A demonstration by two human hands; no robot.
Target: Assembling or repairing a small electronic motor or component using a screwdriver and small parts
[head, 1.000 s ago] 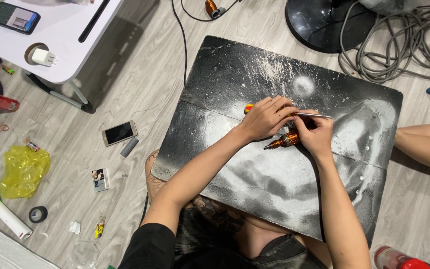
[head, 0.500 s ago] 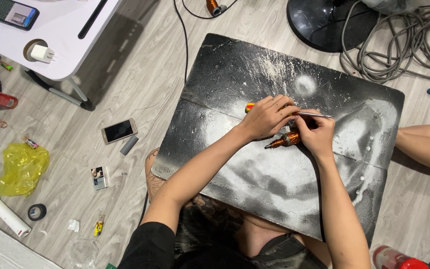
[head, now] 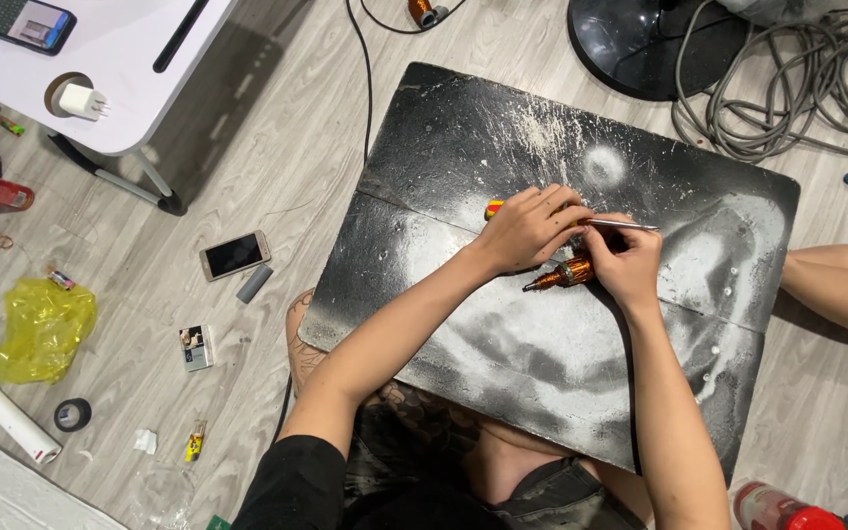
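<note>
Copper-wound motor armature (head: pixel 566 274) lies at centre frame on a scuffed black board (head: pixel 463 128), pinned by the right hand (head: pixel 628 263), apparently to steady it, while the left hand (head: pixel 532 228) grips a screwdriver (head: pixel 494 208); a phone (head: pixel 234 255) sits left.

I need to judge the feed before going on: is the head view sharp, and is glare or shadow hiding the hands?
Head view: sharp, evenly lit. The black board with white powdery smears shows pale patches, not glare. Left hand and right hand are clear, as is the copper-wound motor part; only soft shadows beside the forearms.
</note>
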